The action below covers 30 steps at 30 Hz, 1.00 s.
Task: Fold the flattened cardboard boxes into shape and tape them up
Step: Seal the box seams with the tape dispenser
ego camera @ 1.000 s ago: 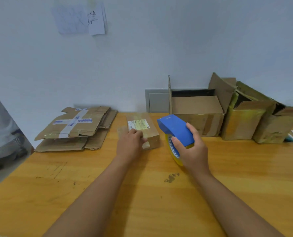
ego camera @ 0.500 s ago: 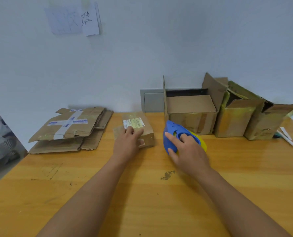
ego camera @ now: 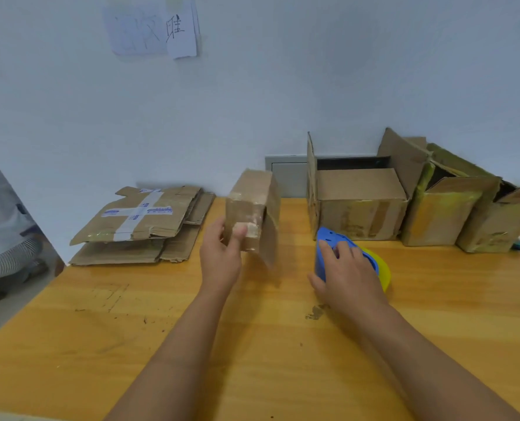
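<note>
- Holding a small taped cardboard box [ego camera: 252,212] just above the wooden desk [ego camera: 100,329], left hand [ego camera: 220,258] near the desk's middle, fingers and thumb curled round the box's lower left corner, box tilted and slightly blurred.
- Resting on a blue tape dispenser [ego camera: 333,249] with a yellow tape roll [ego camera: 380,271], right hand [ego camera: 348,276] to the right of the box, fingers spread flat over the blue top, relaxed rather than clenched; dispenser sitting on the desk.
- Lying at the desk's back left, well apart from the held box: a stack of flattened cardboard boxes [ego camera: 143,226], the top one crossed with white tape.
- Standing along the wall at back right: three open folded boxes in a row, a brown one [ego camera: 359,205] just behind the dispenser, then two with yellowish tape [ego camera: 444,217] [ego camera: 498,223].
- Pinned on the white wall above: sheets of paper [ego camera: 155,30] with handwriting.
- Showing at the far left edge: part of another person's clothing [ego camera: 0,220].
</note>
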Each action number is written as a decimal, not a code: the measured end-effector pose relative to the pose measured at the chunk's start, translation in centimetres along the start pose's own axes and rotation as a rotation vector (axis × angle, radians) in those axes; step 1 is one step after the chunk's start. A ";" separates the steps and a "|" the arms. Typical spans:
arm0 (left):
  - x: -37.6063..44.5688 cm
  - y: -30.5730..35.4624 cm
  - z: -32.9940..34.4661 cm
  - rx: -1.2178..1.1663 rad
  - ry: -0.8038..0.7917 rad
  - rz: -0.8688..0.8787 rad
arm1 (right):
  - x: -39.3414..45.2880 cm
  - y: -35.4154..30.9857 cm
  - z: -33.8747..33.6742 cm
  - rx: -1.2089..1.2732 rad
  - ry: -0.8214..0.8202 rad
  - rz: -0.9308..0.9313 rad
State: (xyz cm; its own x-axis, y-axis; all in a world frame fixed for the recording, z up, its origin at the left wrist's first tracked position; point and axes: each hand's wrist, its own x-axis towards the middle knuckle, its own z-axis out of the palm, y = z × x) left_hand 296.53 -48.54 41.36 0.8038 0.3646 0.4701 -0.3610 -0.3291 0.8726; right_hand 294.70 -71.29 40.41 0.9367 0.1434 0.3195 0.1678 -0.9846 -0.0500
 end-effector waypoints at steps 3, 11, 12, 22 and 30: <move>-0.1 -0.2 0.1 -0.235 0.007 -0.254 | 1.2 -2.0 -0.8 0.326 0.099 -0.061; -0.6 -2.8 -2.6 -0.538 -0.132 -0.538 | 3.7 -6.3 0.5 0.979 0.025 0.171; -0.7 -3.2 -3.0 -0.540 -0.145 -0.540 | 4.0 -6.6 0.6 1.025 0.063 0.205; -1.6 -3.8 -3.3 0.232 -0.239 -0.399 | 5.6 -8.9 2.2 1.263 0.097 0.500; -0.8 -2.7 -2.3 0.320 -0.179 -0.251 | 4.3 -8.8 2.7 1.017 -0.043 0.215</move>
State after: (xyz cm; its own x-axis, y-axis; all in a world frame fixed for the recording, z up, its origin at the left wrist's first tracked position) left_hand 295.73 -45.91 38.88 0.9271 0.3208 0.1936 -0.0017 -0.5130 0.8584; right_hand 298.09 -61.77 39.64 0.9843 -0.0020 0.1762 0.1571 -0.4432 -0.8825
